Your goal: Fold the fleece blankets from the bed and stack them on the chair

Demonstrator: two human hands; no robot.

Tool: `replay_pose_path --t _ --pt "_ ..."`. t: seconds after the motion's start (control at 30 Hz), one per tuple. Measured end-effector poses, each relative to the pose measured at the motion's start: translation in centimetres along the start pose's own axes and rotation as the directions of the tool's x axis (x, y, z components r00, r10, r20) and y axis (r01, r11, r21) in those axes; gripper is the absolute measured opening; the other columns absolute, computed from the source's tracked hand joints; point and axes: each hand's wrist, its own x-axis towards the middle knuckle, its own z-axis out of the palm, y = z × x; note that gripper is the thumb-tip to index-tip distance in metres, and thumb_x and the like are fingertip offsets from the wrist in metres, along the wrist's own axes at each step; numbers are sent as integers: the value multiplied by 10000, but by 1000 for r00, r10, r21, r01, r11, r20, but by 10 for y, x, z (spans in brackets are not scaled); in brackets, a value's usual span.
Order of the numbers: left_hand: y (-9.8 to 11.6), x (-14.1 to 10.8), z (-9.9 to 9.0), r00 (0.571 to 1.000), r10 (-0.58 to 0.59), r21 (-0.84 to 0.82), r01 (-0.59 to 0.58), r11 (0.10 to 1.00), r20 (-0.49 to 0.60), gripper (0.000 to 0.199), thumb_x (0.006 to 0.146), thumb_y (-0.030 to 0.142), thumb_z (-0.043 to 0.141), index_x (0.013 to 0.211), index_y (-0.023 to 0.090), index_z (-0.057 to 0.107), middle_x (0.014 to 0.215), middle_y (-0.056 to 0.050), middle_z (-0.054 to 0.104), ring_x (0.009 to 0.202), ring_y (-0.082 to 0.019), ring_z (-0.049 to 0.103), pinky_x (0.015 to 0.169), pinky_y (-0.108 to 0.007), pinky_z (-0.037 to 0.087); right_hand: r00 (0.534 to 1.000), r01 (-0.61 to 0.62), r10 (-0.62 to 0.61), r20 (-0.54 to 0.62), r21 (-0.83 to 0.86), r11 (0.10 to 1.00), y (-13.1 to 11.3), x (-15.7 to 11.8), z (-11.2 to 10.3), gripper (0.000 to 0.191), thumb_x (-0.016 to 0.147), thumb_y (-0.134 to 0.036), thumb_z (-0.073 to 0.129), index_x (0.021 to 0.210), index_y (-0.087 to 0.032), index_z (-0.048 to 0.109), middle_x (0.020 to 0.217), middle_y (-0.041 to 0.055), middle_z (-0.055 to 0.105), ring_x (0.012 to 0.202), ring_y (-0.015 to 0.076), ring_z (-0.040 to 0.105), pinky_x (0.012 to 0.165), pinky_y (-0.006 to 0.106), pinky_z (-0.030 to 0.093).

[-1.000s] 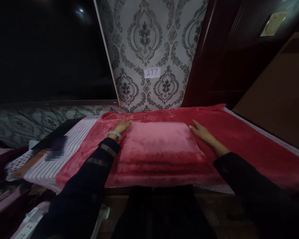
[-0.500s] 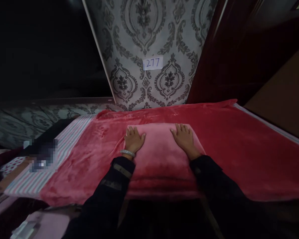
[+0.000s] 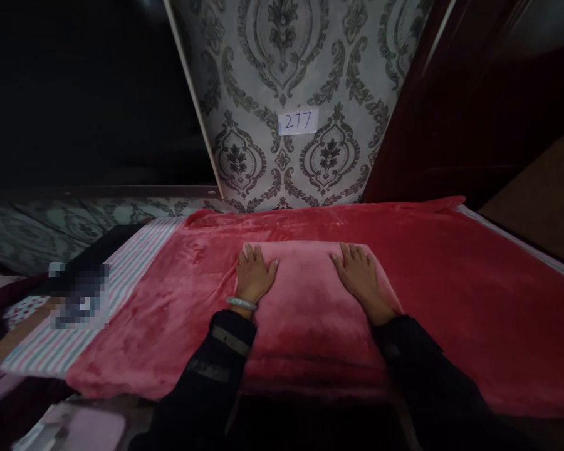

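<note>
Spreading flat atop the folded pink cloth (image 3: 305, 294), the left hand (image 3: 254, 275) and right hand (image 3: 358, 274) rest apart, clamped on nothing, no longer beside it. The work now seems to be pressing the cloth beneath them.

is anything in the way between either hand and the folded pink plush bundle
Nothing visible is: the bare left hand and bare right hand both lie on top of the folded pink plush bundle, near its far corners. The red plush cover spreads around it, not over it.
</note>
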Motion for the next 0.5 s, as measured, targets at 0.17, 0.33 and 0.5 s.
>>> replay_pose_path --t 0.17,0.33,0.5 --pt "-2 -2 -2 998 -51 -67 52 996 21 751 1012 530 367 1530 -14 370 1620 -315 300 1409 -439 440 1138 -491 375 1000 11 -11 -12 -6 1000 -2 -3 -1 598 1043 -471 274 1460 -100 490 1452 249 530 1375 398 442 1113 602 336" --pt "-4 0 -15 990 -120 -151 130 980 77 682 1028 468 351 1548 27 354 1646 -279 276 1400 -385 483 1152 -442 373 999 -31 31 23 -1 1000 -13 -5 -12 562 1046 -422 324 1468 -93 495 1488 248 498 1406 387 417 1140 587 312" --pt "-7 -14 -50 976 -147 -193 176 965 158 764 1003 478 440 1584 13 264 1636 -303 277 1489 -407 361 1185 -509 337 979 -53 45 200 31 998 -6 12 -30 563 1062 -452 312 1511 -159 484 1536 205 476 1437 365 412 1141 609 334"
